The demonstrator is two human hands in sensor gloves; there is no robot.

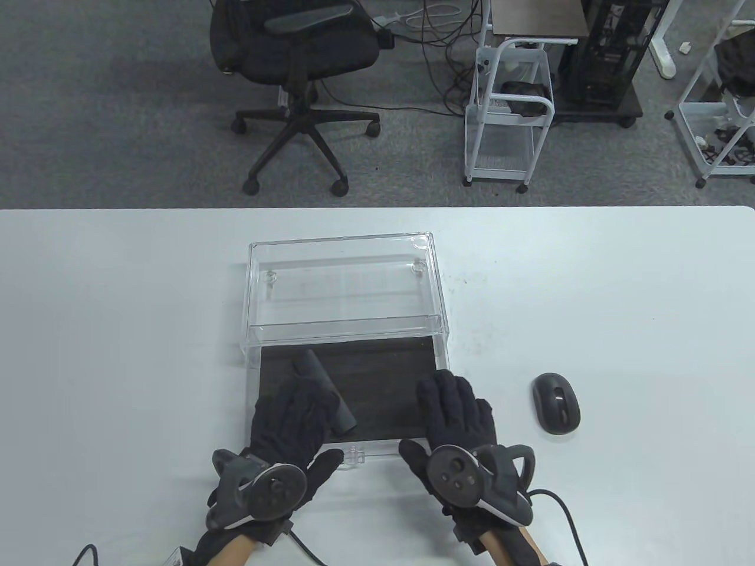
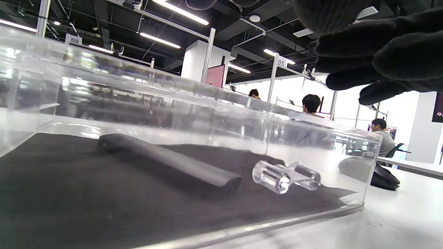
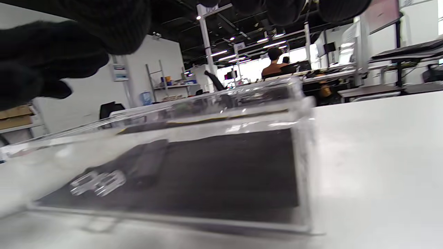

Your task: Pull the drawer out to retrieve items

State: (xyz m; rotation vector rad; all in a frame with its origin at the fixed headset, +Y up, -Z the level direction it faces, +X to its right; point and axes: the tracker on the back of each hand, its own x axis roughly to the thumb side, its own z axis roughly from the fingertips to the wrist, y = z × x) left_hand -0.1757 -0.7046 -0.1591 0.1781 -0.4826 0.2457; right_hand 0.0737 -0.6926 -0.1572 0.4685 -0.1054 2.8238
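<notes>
A clear acrylic case [image 1: 345, 283] stands mid-table with its drawer [image 1: 389, 377] pulled out toward me; the drawer has a dark liner. A dark grey bar-shaped item [image 1: 321, 377] lies on the liner at the left, also seen in the left wrist view [image 2: 166, 160] and the right wrist view [image 3: 147, 162]. The clear drawer handle [image 1: 354, 455] sticks out at the front. My left hand [image 1: 292, 418] hovers over the item with fingers [image 2: 380, 52] spread, above it and holding nothing. My right hand [image 1: 454, 407] hovers open over the drawer's right front.
A dark computer mouse [image 1: 555, 403] lies on the white table [image 1: 619, 283] to the right of the drawer. An office chair [image 1: 295, 53] and a white cart [image 1: 507, 118] stand on the floor beyond the table's far edge.
</notes>
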